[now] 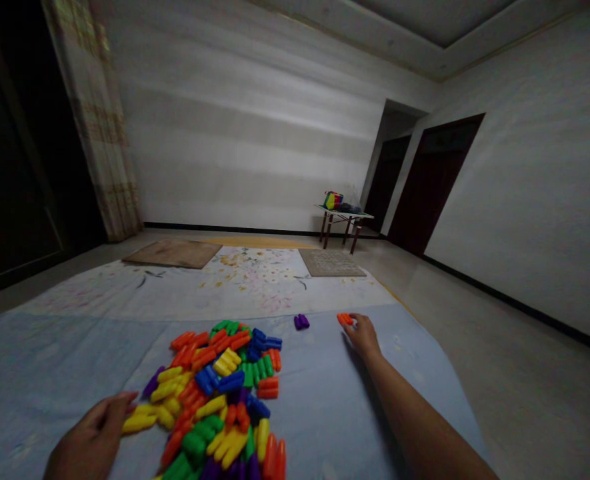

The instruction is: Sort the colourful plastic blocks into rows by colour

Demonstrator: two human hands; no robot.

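A heap of red, orange, yellow, green, blue and purple plastic pieces point(215, 393) lies on the light blue cloth point(319, 407). My right hand point(363, 335) is to the right of the heap, its fingertips closed on an orange piece point(345, 319) near the far edge of the blue cloth. A purple piece point(301, 323) lies by itself between that hand and the heap. At the heap's left side is my left hand point(92, 433), fingers pressed together beside a yellow piece point(139, 423); whether it grips anything is hidden.
Beyond the blue cloth lies a flowered white cloth point(269, 293), with a brown board point(175, 254) at left and a grey mat point(332, 263) at right. Farther back, a small table point(347, 213) holds a colourful object point(333, 200) near the wall.
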